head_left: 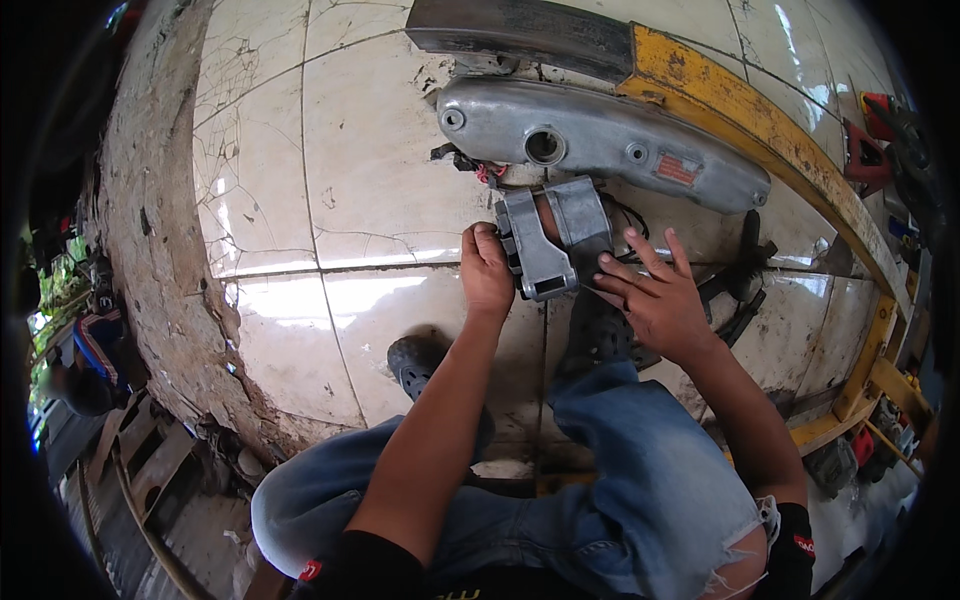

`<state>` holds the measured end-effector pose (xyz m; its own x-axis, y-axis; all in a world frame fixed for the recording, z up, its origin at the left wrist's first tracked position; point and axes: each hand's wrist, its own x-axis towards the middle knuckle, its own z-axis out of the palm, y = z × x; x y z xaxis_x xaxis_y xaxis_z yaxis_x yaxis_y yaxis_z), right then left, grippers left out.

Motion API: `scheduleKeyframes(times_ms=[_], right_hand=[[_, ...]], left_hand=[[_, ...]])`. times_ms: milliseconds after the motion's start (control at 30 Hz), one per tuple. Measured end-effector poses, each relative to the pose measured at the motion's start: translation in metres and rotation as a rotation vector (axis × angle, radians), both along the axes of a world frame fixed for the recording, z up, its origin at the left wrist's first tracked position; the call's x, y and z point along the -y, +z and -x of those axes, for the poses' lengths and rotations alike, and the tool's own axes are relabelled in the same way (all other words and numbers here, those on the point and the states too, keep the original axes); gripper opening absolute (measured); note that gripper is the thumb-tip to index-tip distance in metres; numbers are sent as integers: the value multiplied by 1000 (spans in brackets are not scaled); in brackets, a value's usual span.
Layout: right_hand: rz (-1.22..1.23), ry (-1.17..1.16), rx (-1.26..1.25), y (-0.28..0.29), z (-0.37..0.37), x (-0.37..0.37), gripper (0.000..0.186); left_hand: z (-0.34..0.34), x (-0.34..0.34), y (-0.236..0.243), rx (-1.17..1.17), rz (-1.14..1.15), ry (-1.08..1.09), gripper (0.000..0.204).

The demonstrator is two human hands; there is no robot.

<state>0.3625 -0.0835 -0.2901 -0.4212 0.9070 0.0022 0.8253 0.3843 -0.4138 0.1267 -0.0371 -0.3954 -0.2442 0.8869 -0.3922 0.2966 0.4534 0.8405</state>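
In front of me, above the tiled floor, is a boxy grey metal part (556, 240) that looks like an electric motor, with a brownish band across its middle. My left hand (487, 272) grips its left side, thumb on top and fingers bent, partly hidden, around the dark fittings there. On the other side, my right hand (655, 298) has its fingers spread, the tips at or very close to the part's lower right edge. Dark cable (628, 218) loops out beside the part. Just beyond lies a long grey cast metal housing (600, 140) with round holes and a red label.
A yellow metal frame (760, 115) curves from the far side down the right, joined to a dark steel beam (520, 38). Black shoes (418, 360) stand close below my hands. Broken concrete (170, 220) edges the tiles at left. Tools (868, 150) lie at far right.
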Motion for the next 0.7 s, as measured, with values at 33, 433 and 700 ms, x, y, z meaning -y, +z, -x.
scheduleKeyframes(times_ms=[33, 433, 700], right_hand=[[-4, 7, 13, 2, -4, -1, 22], [248, -100, -193, 10, -13, -11, 17], [279, -130, -257, 7, -9, -7, 20]], left_hand=[[-1, -1, 2, -13, 10, -1, 45], [-4, -2, 9, -38, 55, 11, 45], [1, -2, 2, -48, 22, -11, 44]])
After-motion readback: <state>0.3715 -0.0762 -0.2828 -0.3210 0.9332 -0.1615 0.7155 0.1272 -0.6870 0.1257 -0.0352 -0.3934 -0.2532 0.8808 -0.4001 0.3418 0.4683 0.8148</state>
